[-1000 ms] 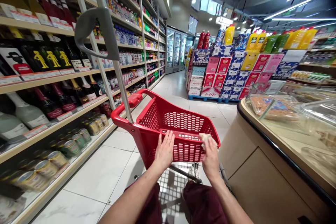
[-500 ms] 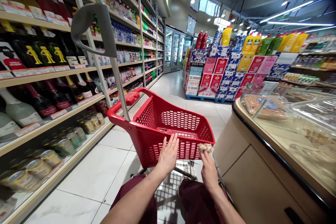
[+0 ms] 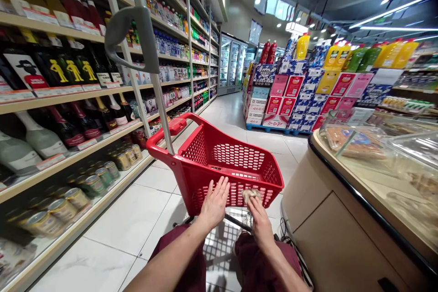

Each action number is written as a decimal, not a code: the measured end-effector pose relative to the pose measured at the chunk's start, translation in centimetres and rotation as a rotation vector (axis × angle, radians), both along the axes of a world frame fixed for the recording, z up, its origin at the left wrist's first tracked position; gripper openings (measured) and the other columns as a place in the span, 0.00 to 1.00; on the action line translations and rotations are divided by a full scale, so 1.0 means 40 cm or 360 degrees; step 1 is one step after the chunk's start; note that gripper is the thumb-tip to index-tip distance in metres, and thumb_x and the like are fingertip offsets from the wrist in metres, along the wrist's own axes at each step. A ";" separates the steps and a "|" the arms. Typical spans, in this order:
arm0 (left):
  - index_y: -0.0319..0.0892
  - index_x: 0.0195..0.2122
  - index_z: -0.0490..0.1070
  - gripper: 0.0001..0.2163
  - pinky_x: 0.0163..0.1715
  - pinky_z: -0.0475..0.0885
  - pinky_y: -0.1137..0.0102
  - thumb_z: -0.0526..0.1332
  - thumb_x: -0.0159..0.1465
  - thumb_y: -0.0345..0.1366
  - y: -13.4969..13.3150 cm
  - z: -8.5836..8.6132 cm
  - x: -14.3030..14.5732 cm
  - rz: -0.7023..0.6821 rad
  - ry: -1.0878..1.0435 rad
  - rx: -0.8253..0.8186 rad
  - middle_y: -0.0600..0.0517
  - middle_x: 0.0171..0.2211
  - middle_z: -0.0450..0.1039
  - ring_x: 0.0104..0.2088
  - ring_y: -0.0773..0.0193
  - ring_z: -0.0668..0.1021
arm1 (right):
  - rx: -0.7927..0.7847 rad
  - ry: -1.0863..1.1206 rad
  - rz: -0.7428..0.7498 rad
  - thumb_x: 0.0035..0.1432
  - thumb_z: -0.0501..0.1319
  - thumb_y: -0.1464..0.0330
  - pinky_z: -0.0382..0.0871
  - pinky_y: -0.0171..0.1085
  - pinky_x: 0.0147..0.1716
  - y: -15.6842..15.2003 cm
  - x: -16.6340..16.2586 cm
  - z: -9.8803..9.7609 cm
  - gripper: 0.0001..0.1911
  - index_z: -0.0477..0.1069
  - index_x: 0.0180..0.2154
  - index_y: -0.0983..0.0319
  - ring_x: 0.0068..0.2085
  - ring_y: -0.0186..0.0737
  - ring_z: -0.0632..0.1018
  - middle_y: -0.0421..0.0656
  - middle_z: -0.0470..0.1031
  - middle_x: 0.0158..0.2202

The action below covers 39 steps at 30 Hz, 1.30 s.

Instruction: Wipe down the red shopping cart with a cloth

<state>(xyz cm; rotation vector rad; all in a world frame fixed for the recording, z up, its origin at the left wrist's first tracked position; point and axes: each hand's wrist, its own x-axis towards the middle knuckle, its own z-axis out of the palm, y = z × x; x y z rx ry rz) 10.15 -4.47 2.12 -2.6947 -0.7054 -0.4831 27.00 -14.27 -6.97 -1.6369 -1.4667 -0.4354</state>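
A red plastic shopping cart basket (image 3: 236, 155) with perforated walls stands in front of me, with a grey handle (image 3: 137, 41) on a metal pole at its left end. Against the near side wall rests my left hand (image 3: 215, 201), its fingers stretched out and nothing in it. My right hand (image 3: 260, 220) presses a crumpled, light-coloured cloth (image 3: 251, 195) to the same wall, toward the right end. Part of the cloth is hidden under the fingers. The inside of the basket shows no goods.
Shelves (image 3: 68, 96) of bottles and cans line the left side. On the right stands a curved display counter (image 3: 342, 219) with packaged food. Stacked drink cartons (image 3: 284, 100) topped with juice bottles rise farther ahead, and glass-door fridges (image 3: 232, 61) are at the back.
My right hand has slid the cloth leftward along the basket's near wall, away from the corner. My left hand stays on the wall. The view has shifted slightly.
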 end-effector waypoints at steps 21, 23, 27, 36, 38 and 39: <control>0.33 0.59 0.50 0.29 0.59 0.44 0.53 0.51 0.55 0.29 0.050 0.001 -0.159 0.0228 -0.0172 0.0051 0.44 0.62 0.47 0.63 0.57 0.46 | 0.0102 -0.0267 0.0340 0.53 0.43 0.84 0.59 0.49 0.56 0.119 -0.166 0.051 0.32 0.54 0.58 0.56 0.60 0.39 0.57 0.44 0.62 0.57; 0.33 0.60 0.49 0.29 0.59 0.44 0.54 0.50 0.55 0.29 0.054 0.007 -0.176 0.0272 -0.0194 0.0054 0.44 0.62 0.47 0.63 0.57 0.46 | 0.0138 -0.0224 0.0318 0.54 0.43 0.83 0.58 0.51 0.55 0.129 -0.182 0.069 0.32 0.52 0.59 0.57 0.61 0.41 0.55 0.45 0.61 0.57; 0.32 0.60 0.49 0.29 0.59 0.42 0.53 0.50 0.56 0.29 0.060 0.023 -0.201 0.0337 -0.0247 0.0071 0.45 0.63 0.45 0.63 0.57 0.45 | 0.0232 -0.0254 0.0370 0.57 0.46 0.80 0.54 0.53 0.57 0.171 -0.197 0.125 0.29 0.49 0.60 0.57 0.62 0.44 0.52 0.46 0.56 0.60; 0.33 0.60 0.48 0.31 0.59 0.43 0.53 0.51 0.53 0.28 0.080 0.052 -0.273 0.0490 -0.0310 0.0061 0.43 0.62 0.47 0.63 0.57 0.46 | 0.0267 -0.0222 0.0492 0.58 0.44 0.80 0.57 0.53 0.56 0.218 -0.281 0.164 0.29 0.51 0.59 0.58 0.61 0.43 0.53 0.47 0.58 0.59; 0.33 0.60 0.47 0.31 0.59 0.43 0.52 0.51 0.53 0.28 0.089 0.054 -0.294 0.0555 -0.0337 0.0057 0.42 0.62 0.46 0.63 0.56 0.47 | 0.0281 -0.0244 0.0546 0.58 0.44 0.79 0.56 0.52 0.56 0.242 -0.307 0.184 0.27 0.54 0.58 0.59 0.61 0.43 0.53 0.47 0.59 0.58; 0.33 0.60 0.47 0.32 0.59 0.43 0.51 0.51 0.53 0.27 0.092 0.051 -0.306 0.0583 -0.0346 0.0057 0.42 0.62 0.46 0.62 0.56 0.47 | 0.0272 -0.0273 0.0572 0.58 0.44 0.79 0.57 0.51 0.56 0.252 -0.319 0.186 0.26 0.56 0.57 0.59 0.61 0.42 0.54 0.47 0.61 0.57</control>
